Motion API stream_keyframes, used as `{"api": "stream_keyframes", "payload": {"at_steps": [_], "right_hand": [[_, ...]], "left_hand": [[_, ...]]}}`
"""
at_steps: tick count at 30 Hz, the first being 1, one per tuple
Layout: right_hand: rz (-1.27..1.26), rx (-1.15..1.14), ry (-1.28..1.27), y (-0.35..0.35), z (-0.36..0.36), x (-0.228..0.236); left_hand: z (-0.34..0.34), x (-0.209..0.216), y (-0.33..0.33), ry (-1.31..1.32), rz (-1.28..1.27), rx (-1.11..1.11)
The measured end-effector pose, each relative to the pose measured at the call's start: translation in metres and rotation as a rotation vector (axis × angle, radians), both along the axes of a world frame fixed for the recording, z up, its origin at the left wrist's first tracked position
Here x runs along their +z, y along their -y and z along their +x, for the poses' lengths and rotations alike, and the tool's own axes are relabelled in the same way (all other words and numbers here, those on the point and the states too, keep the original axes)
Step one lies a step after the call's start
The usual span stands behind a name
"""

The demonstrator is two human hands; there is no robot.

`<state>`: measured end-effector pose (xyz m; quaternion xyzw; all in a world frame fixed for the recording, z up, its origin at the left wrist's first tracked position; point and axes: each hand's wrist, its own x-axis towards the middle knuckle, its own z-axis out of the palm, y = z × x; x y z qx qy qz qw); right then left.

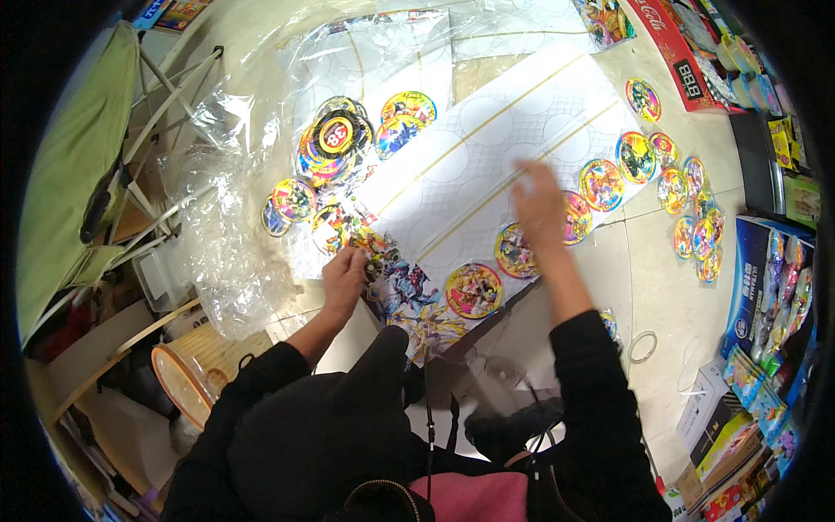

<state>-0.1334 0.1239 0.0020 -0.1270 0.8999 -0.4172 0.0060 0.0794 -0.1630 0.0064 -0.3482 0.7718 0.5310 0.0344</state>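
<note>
A large white sheet (470, 187) with printed circles, gold lines and a colourful cartoon border lies on the floor before me. My left hand (345, 275) is closed on the sheet's near left edge, by the cartoon print. Over the right half of the sheet is my right hand (541, 209), its fingers smeared by motion; whether they hold anything is unclear. Round picture discs sit along the sheet's near right side: one (474, 291) nearest me, one (516, 250) partly beside my right wrist, one (602, 184) and another (637, 157) farther up.
A pile of round discs (335, 139) lies to the left on another sheet. Clear plastic wrap (230, 217) is crumpled beside it. More discs (696, 226) lie on the floor at right, near packaged goods (774, 287). A green folding chair (83, 165) stands at left.
</note>
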Motion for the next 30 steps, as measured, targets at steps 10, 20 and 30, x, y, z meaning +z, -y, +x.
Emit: {"api": "stream_keyframes", "payload": {"at_steps": [10,20,30], "right_hand": [[-0.144,0.180,0.152,0.045,0.138,0.014],[-0.302,0.211,0.019,0.033,0.109,0.061],[-0.439,0.262,-0.160,0.033,0.055,0.154]], "left_hand": [[0.058,0.006,-0.007,0.151,0.837,0.494],[-0.005,0.071,-0.004,-0.118,1.214,0.316],[-0.112,0.177,-0.034,-0.440,1.444,-0.151]]}}
